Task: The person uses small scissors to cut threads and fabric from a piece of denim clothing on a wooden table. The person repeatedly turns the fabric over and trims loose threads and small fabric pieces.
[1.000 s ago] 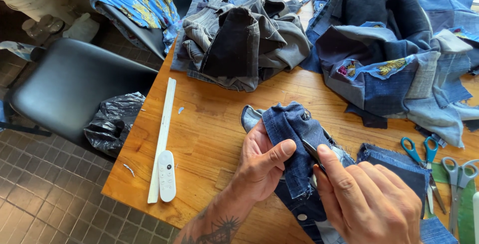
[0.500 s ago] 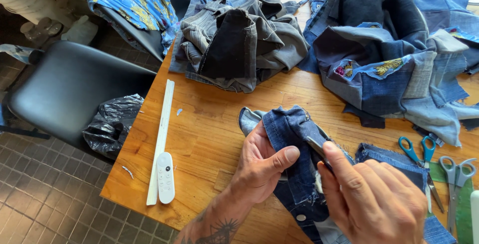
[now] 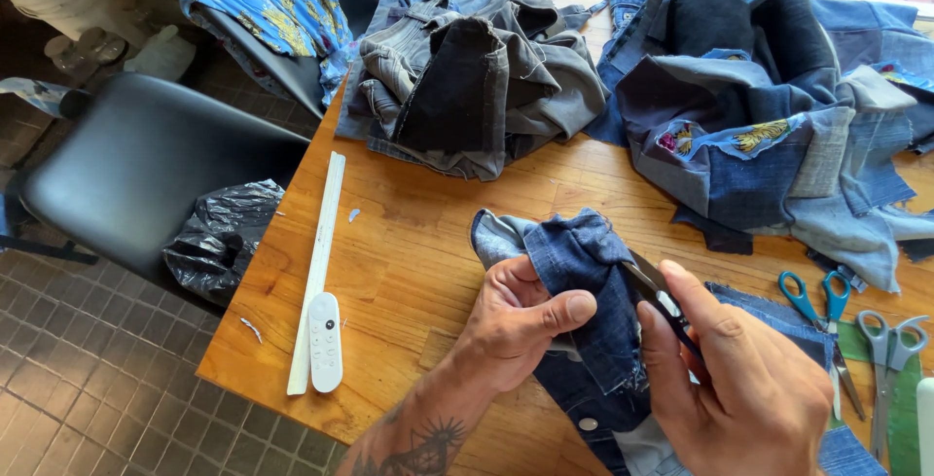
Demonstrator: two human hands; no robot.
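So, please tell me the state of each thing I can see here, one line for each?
Left hand: grips the denim piece.
Right hand: holds a dark cutting tool against the denim.
Denim piece: folded, lifted at one end.
Blue scissors: lying closed.
Grey scissors: lying closed.
White remote: flat, beside ruler.
White ruler: flat on the table.

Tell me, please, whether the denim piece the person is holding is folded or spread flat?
Folded: the left hand pinches the blue denim piece doubled over in a bunch, raised off the wooden table, while the right hand holds a dark tool against it.

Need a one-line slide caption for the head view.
Left hand pinches a folded dark denim piece while right hand works black scissors into it over a wooden table.
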